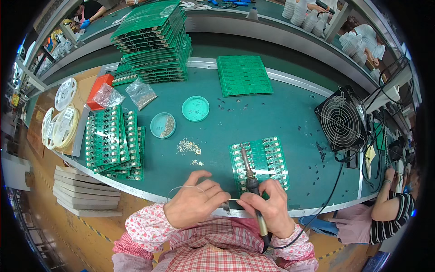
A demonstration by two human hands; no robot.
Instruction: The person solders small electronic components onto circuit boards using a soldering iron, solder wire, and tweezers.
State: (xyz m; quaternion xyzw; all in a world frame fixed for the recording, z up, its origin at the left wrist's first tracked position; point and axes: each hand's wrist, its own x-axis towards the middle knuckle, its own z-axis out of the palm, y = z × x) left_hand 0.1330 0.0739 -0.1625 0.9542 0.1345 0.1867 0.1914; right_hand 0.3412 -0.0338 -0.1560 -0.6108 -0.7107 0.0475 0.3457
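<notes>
I'm watching the right hand (270, 207) gripping a slim black-and-metal soldering iron (252, 183), its tip pointing to 11:30 over a green rectangular circuit board (273, 159); the left hand (195, 200) is pinching thin silvery wire (233, 200).

A: Which colours meet in the middle of the frame?
B: A teal worktop (290, 119), paler turquoise dishes (184, 110) and a soldering iron (252, 184) — black grip, brassy lower end.
A: Upper left?
B: Bright green stacked boards (152, 52), and a red box (96, 88).
A: Lower edge?
B: White sleeves (146, 226) with pink-red flowers, a red-and-white checked apron (215, 259).
A: Right?
B: A black fan (340, 119); lower down, a co-worker's black-and-white striped top (393, 217).
</notes>
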